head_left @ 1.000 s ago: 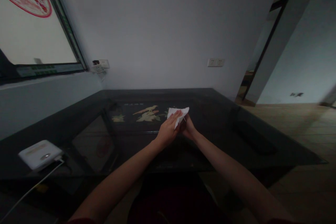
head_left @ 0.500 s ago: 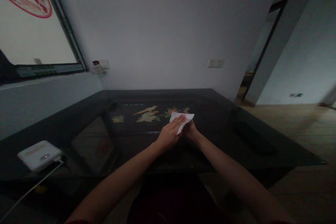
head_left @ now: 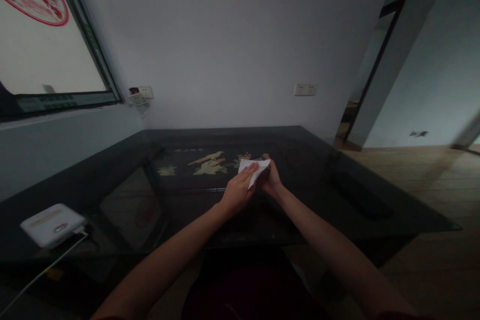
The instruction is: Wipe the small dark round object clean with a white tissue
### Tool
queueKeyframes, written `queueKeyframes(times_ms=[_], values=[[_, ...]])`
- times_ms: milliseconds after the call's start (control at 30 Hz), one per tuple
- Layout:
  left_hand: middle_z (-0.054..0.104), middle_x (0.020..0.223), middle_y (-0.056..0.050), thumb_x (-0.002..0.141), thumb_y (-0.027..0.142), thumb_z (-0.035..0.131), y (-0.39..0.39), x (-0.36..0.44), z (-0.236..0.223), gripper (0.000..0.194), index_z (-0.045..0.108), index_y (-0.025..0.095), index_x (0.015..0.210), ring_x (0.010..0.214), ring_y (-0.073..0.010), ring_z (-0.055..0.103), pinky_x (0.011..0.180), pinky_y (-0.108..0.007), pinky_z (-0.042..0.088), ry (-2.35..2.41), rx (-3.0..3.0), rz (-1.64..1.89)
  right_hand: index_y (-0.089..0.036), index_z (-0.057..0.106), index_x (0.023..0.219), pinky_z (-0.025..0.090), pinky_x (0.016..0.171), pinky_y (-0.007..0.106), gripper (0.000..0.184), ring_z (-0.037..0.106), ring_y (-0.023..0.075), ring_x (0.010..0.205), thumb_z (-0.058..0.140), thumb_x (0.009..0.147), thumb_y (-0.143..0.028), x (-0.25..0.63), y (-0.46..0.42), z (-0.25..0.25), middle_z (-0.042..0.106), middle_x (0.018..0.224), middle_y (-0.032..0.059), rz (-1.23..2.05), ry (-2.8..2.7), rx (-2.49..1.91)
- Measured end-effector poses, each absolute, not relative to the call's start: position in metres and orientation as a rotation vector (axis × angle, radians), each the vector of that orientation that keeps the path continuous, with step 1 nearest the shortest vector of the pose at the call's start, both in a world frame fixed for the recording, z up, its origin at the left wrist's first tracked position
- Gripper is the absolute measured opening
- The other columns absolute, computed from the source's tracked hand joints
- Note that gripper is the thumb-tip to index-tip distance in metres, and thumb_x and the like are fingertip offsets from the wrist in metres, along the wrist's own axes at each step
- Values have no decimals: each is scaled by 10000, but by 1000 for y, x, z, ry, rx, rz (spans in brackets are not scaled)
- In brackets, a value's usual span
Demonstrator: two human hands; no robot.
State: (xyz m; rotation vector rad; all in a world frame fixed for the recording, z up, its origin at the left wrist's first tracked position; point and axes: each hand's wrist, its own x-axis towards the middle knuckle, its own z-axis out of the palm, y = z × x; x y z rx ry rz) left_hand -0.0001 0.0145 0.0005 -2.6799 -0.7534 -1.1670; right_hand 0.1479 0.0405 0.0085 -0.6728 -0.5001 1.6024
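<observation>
Above the middle of the dark glass-topped table [head_left: 307, 155], my two hands are close together. My left hand [head_left: 238, 190] grips a white tissue [head_left: 248, 165], its fingers laid over the paper. On the other side, my right hand [head_left: 273, 180] is closed around a dark flat object [head_left: 263, 177], whose kind I cannot make out. The tissue lies against this object, between the hands. Part of the object is hidden by the tissue and the fingers.
A white box-shaped device [head_left: 52, 225] with a white cable [head_left: 45, 275] sits at the table's left front. A dark long object [head_left: 362, 195] shows at the right. Behind the table is a wall with sockets [head_left: 305, 90]; a window [head_left: 56, 60] is at the left.
My right hand has turned, so the dark object now shows beside the tissue. The view has shifted slightly, and the hands stay close together on the tissue.
</observation>
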Motion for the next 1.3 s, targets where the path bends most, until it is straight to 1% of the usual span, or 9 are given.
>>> queueKeyframes(times_ms=[100, 233, 367, 533, 800, 900, 1100, 1200, 1300], values=[[417, 1470, -109, 940, 181, 337, 15, 1, 0, 488, 361, 150, 1427, 1387, -166, 338, 1154, -378, 318, -692, -2705, -1143, -200, 669, 754, 489, 547, 273, 417, 621, 167, 540, 404, 882, -497, 146, 42, 2, 688, 607, 16, 1649, -517, -691], [417, 1472, -94, 962, 212, 305, 18, 1, 6, 468, 372, 173, 1424, 1375, -167, 361, 1149, -376, 327, -790, -2688, -1196, -207, 669, 782, 492, 548, 284, 356, 635, 184, 572, 457, 867, -480, 137, 40, 1, 691, 621, 20, 1637, -566, -670], [434, 1460, -98, 969, 217, 287, 22, -1, 10, 458, 391, 166, 1412, 1371, -182, 367, 1141, -391, 337, -883, -2660, -1218, -211, 657, 766, 469, 499, 254, 352, 617, 164, 544, 424, 887, -444, 136, 36, 8, 674, 597, 7, 1604, -564, -690], [469, 1438, -79, 959, 201, 309, 21, -4, 6, 463, 391, 199, 1415, 1356, -180, 393, 1135, -398, 347, -858, -2658, -1219, -211, 642, 725, 437, 455, 235, 370, 607, 162, 540, 445, 861, -494, 145, 35, 16, 656, 559, 4, 1556, -534, -695], [466, 1436, -108, 948, 193, 327, 13, -1, 5, 473, 381, 166, 1417, 1362, -176, 386, 1143, -395, 336, -697, -2697, -1217, -202, 668, 734, 500, 572, 269, 387, 652, 180, 625, 436, 865, -483, 142, 37, 11, 694, 622, 22, 1624, -555, -655], [467, 1437, -103, 962, 211, 300, 18, 0, 7, 458, 392, 167, 1409, 1363, -177, 385, 1151, -406, 323, -792, -2671, -1254, -209, 658, 736, 491, 547, 249, 331, 643, 163, 594, 477, 853, -461, 139, 38, 10, 684, 608, 4, 1588, -562, -657], [498, 1417, -67, 965, 216, 303, 21, -5, 11, 445, 415, 205, 1396, 1342, -175, 419, 1163, -424, 299, -846, -2670, -1252, -208, 630, 711, 402, 416, 228, 380, 571, 143, 471, 443, 870, -498, 145, 34, 17, 648, 549, 0, 1571, -585, -675], [514, 1402, -78, 950, 189, 315, 16, -6, 10, 461, 414, 200, 1399, 1327, -182, 441, 1161, -442, 299, -793, -2669, -1236, -211, 631, 701, 387, 413, 223, 368, 565, 141, 464, 447, 871, -479, 147, 33, 20, 641, 530, -4, 1550, -570, -686], [493, 1417, -90, 941, 189, 328, 14, -4, 10, 482, 386, 200, 1419, 1337, -189, 427, 1148, -442, 323, -753, -2687, -1226, -212, 632, 695, 421, 456, 220, 366, 589, 138, 491, 447, 877, -470, 146, 34, 19, 652, 545, -7, 1557, -529, -705]])
